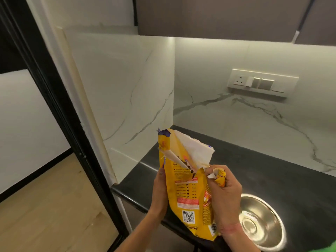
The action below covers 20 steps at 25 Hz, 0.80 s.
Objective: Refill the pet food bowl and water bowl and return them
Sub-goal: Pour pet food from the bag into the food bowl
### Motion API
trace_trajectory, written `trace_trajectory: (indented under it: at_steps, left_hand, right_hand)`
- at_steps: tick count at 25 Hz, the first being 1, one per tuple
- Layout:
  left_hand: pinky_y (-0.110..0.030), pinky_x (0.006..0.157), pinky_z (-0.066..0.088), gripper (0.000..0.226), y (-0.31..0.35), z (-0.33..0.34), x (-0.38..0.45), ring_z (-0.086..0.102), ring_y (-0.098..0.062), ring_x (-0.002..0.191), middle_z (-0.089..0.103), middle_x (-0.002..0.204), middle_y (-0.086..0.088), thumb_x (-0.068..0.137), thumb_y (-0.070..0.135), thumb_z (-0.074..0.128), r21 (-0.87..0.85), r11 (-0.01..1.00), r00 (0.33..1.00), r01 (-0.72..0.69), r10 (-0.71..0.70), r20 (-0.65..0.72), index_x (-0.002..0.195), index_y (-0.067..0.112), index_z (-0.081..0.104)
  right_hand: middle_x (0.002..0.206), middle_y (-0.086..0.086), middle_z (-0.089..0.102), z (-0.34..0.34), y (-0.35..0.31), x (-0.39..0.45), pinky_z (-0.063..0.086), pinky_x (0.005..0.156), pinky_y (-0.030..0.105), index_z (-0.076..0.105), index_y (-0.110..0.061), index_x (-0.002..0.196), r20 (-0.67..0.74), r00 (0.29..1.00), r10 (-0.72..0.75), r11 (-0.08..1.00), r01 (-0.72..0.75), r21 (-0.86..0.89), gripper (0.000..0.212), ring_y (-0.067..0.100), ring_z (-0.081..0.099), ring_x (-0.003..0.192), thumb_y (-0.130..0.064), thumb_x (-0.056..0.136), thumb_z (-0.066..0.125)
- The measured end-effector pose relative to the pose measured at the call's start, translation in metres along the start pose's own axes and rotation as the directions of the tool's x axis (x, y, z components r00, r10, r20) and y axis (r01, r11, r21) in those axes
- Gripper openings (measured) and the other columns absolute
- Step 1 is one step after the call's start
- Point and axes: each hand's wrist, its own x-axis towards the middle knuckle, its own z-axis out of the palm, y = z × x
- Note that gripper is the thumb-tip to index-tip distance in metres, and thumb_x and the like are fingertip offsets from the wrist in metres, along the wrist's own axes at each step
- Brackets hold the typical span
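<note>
A glossy yellow food bag (189,195), its top torn open to a white lining, stands upright over the black stone counter (272,171). It carries a QR code; the small print is unreadable. The left hand (160,190) grips its left edge, the right hand (224,195) clenches the torn strip. A round steel bowl (261,224) sits just right of the hands.

The wall (236,73) is lit warmly from a strip beneath the cabinet (218,17). Glare is seen on the bowl (261,224). Edges are bent by wide-angle distortion.
</note>
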Motion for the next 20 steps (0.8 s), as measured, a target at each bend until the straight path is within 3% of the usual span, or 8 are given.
trace_trajectory:
  at_steps: [3, 5, 7, 9, 11, 15, 17, 20]
  left_hand:
    - [-0.035, 0.094, 0.056, 0.053, 0.01, -0.027, 0.053, 0.07, -0.019, 0.11, 0.075, 0.115, 0.002, 0.097, 0.059, 0.03, -0.005, 0.999, 0.999, 0.031, -0.031, -0.008, 0.119, 0.025, 0.065]
    - [-0.032, 0.11, 0.039, 0.051, 0.006, -0.043, 0.076, 0.05, -0.014, 0.136, 0.054, 0.146, 0.007, 0.098, 0.056, 0.03, 0.089, 0.996, 0.994, 0.023, -0.013, -0.108, 0.14, 0.034, 0.049]
    - [-0.029, 0.112, 0.027, 0.048, -0.004, -0.062, 0.091, 0.032, -0.01, 0.145, 0.035, 0.158, 0.007, 0.104, 0.041, 0.04, 0.179, 0.983, 0.982, 0.04, -0.006, -0.187, 0.151, 0.033, 0.034]
    - [-0.025, 0.112, 0.025, 0.059, -0.02, -0.078, 0.101, 0.028, -0.004, 0.143, 0.032, 0.158, 0.009, 0.101, 0.015, 0.052, 0.293, 0.956, 0.991, 0.031, 0.009, -0.132, 0.152, 0.033, 0.03]
    - [-0.021, 0.112, 0.024, 0.076, -0.041, -0.086, 0.108, 0.027, -0.001, 0.141, 0.033, 0.152, 0.012, 0.092, 0.008, 0.064, 0.393, 0.918, 0.998, 0.044, -0.022, -0.062, 0.151, 0.039, 0.026]
    - [-0.041, 0.116, 0.036, 0.093, -0.069, -0.088, 0.124, 0.034, -0.017, 0.145, 0.029, 0.155, 0.005, 0.085, 0.048, 0.069, 0.503, 0.858, 0.995, 0.101, -0.09, -0.047, 0.156, 0.043, 0.01]
    - [-0.047, 0.115, 0.036, 0.1, -0.078, -0.088, 0.137, 0.031, -0.026, 0.147, 0.024, 0.162, -0.005, 0.079, 0.062, 0.06, 0.535, 0.826, 0.983, 0.178, -0.128, -0.13, 0.158, 0.034, 0.006]
    - [-0.048, 0.106, 0.044, 0.095, -0.078, -0.081, 0.151, 0.044, -0.03, 0.14, 0.04, 0.156, -0.006, 0.079, 0.06, 0.064, 0.548, 0.799, 0.963, 0.248, -0.145, -0.225, 0.156, 0.03, 0.018]
  right_hand:
    - [0.071, 0.003, 0.065, 0.061, 0.018, 0.044, 0.053, 0.059, 0.028, 0.067, -0.021, 0.072, -0.011, 0.997, 0.074, 0.995, -0.073, 0.063, 0.029, 0.012, 0.061, 0.066, 0.001, 0.09, 0.062]
    - [0.07, 0.002, 0.064, 0.097, 0.035, 0.069, 0.054, 0.061, 0.032, 0.067, -0.02, 0.074, -0.029, 0.995, 0.094, 0.993, -0.092, 0.075, 0.025, 0.014, 0.061, 0.068, -0.002, 0.091, 0.062]
    - [0.069, 0.001, 0.061, 0.137, 0.055, 0.092, 0.051, 0.061, 0.035, 0.066, -0.02, 0.073, -0.084, 0.989, 0.122, 0.989, -0.114, 0.092, 0.026, 0.013, 0.058, 0.068, -0.002, 0.09, 0.062]
    - [0.073, -0.001, 0.064, 0.174, 0.077, 0.107, 0.05, 0.066, 0.036, 0.065, -0.024, 0.071, -0.154, 0.978, 0.14, 0.985, -0.122, 0.124, 0.031, 0.014, 0.059, 0.072, 0.001, 0.088, 0.063]
    - [0.084, -0.005, 0.069, 0.205, 0.107, 0.107, 0.054, 0.079, 0.042, 0.065, -0.024, 0.073, -0.157, 0.972, 0.176, 0.983, -0.166, 0.079, 0.031, 0.014, 0.066, 0.087, 0.004, 0.086, 0.062]
    - [0.096, -0.013, 0.064, 0.227, 0.156, 0.074, 0.053, 0.093, 0.042, 0.06, -0.031, 0.088, 0.001, 0.919, 0.395, 0.903, -0.388, -0.185, 0.027, 0.007, 0.06, 0.099, -0.005, 0.09, 0.055]
    - [0.098, -0.011, 0.062, 0.222, 0.16, 0.067, 0.054, 0.092, 0.04, 0.056, -0.032, 0.099, 0.044, 0.9, 0.434, 0.886, -0.418, -0.198, 0.022, 0.006, 0.06, 0.095, -0.012, 0.091, 0.06]
    - [0.105, -0.014, 0.061, 0.212, 0.156, 0.066, 0.057, 0.086, 0.032, 0.049, -0.036, 0.11, 0.108, 0.862, 0.496, 0.866, -0.481, -0.14, 0.036, 0.007, 0.063, 0.097, -0.024, 0.086, 0.072]
